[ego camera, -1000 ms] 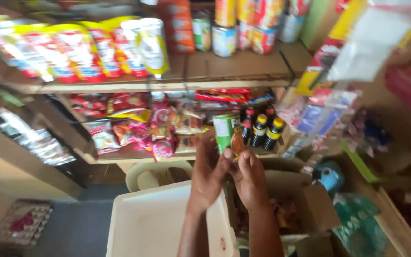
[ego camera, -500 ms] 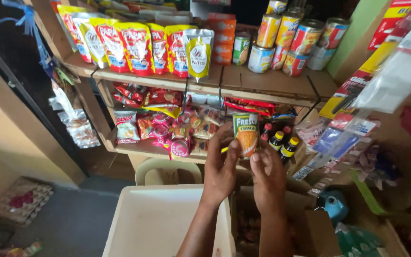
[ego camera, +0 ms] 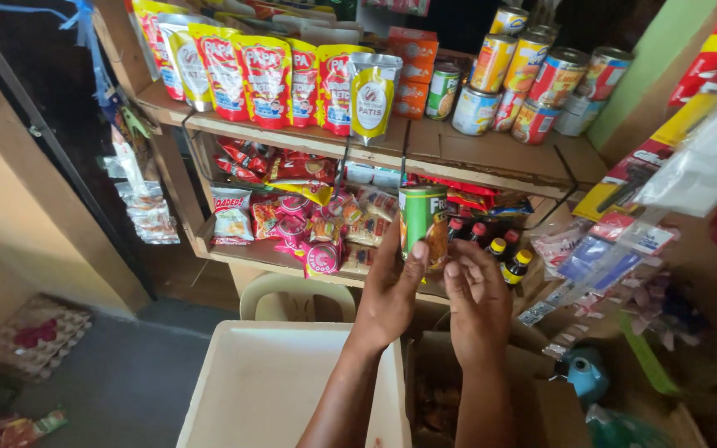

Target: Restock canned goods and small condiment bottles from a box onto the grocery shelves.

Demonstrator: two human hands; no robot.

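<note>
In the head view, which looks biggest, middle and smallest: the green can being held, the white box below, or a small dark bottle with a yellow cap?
1. White box, nearer the camera
2. Green can
3. Dark bottle

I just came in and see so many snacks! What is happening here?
A person stands at some shop shelves and holds up a green can with both hands. The left hand grips its side, and the right hand touches it from the other side. Small dark bottles stand behind it, and an open cardboard box sits below.
</note>
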